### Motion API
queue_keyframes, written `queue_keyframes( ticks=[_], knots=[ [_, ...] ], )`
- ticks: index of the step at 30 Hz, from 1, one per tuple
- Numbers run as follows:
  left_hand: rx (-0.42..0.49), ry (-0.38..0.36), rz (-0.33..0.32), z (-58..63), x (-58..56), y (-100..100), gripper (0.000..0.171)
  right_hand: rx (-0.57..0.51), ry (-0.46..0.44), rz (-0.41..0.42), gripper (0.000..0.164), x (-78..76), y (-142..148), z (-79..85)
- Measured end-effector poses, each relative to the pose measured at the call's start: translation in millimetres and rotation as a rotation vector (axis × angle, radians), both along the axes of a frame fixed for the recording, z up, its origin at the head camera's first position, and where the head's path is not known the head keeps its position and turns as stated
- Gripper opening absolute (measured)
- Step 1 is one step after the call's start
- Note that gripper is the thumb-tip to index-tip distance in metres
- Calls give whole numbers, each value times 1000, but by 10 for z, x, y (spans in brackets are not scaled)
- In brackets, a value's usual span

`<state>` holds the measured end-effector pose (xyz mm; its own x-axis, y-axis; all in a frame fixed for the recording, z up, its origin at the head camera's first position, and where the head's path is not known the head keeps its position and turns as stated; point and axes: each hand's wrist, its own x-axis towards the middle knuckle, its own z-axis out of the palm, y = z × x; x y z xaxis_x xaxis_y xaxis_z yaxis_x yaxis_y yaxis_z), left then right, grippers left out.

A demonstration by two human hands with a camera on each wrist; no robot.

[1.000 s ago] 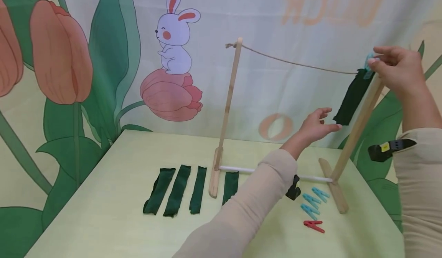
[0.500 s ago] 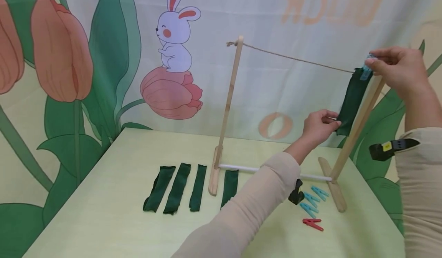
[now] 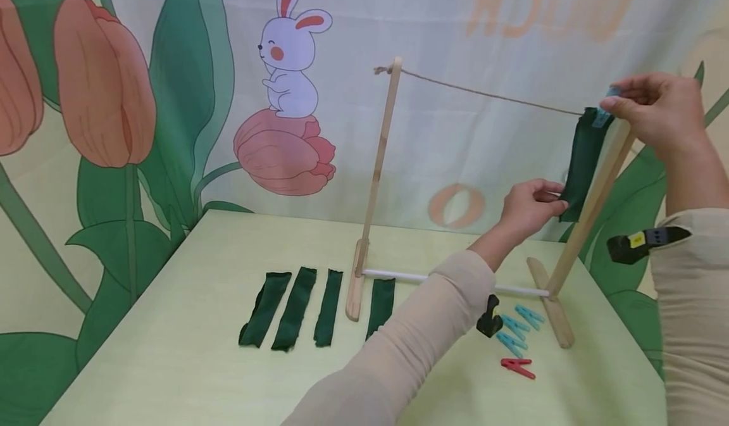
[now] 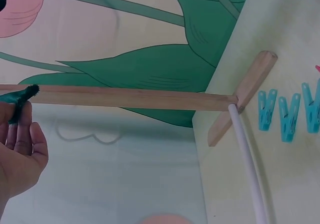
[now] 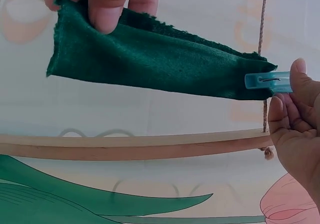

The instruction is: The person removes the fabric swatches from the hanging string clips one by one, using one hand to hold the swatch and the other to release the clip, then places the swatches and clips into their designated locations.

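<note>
A dark green strip of cloth (image 3: 584,154) hangs from the string (image 3: 495,95) near the right post of a wooden stand. At its top a blue clothespin (image 5: 265,80) clips the cloth at the string. My right hand (image 3: 660,111) pinches the clothespin's handles between thumb and fingers. Lower down, my left hand (image 3: 531,207) pinches the cloth near its bottom edge, thumb in front and fingers behind, as the right wrist view shows. In the left wrist view only a dark green end of the cloth (image 4: 25,103) shows at the fingers.
Several green cloth strips (image 3: 293,309) lie on the table (image 3: 171,375) at left and centre; my left sleeve partly covers one. Blue clothespins (image 3: 515,326) and a red clothespin (image 3: 518,368) lie by the stand's right foot (image 3: 551,302). A white rod (image 3: 393,276) joins both feet.
My left hand, apart from the cloth's lower end a second ago, has taken hold of it. The cloth has swung more upright. My right hand stays at the clothespin.
</note>
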<state>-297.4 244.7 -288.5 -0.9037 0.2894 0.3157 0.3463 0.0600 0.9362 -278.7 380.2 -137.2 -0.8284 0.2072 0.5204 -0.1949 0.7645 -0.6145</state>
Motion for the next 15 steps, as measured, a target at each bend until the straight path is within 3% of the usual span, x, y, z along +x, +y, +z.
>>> queue_keyframes(
  ticks=[8, 15],
  knots=[
    [21, -19, -20, 17, -10, -20, 21, -17, 7, -4, 14, -23, -32, 2],
    [29, -57, -57, 26, 0, 13, 24, -27, 78, -33, 7, -49, -80, 24]
  ],
)
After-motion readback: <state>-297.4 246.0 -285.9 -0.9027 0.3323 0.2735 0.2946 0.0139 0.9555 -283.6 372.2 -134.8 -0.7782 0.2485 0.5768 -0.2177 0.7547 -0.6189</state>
